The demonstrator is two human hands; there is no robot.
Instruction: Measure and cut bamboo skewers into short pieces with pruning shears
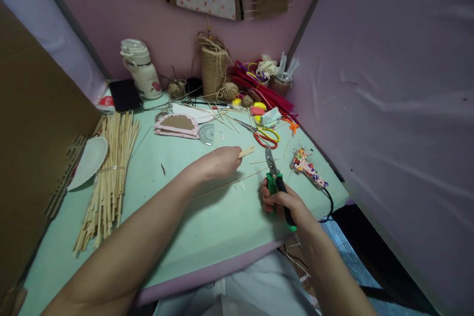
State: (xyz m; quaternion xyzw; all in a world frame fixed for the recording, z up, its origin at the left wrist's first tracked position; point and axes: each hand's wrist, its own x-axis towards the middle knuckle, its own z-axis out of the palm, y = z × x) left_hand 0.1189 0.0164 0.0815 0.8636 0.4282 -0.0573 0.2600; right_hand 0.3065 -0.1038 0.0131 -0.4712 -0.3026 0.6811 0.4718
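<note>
My left hand is closed over the middle of the table, and short pale wooden sticks poke out past its fingers. In my right hand is a pair of pruning shears with green and black handles, its blades pointing up and away from me. The blades are a little to the right of the sticks and apart from them. A long thin stick runs across the tabletop below my left hand. A shorter thin stick lies near the blades.
A bundle of flat wooden sticks lies left, beside a white paper plate. Scissors, a protractor and a half-round cardboard piece lie farther back. A glue gun is right. Twine and a bottle stand behind.
</note>
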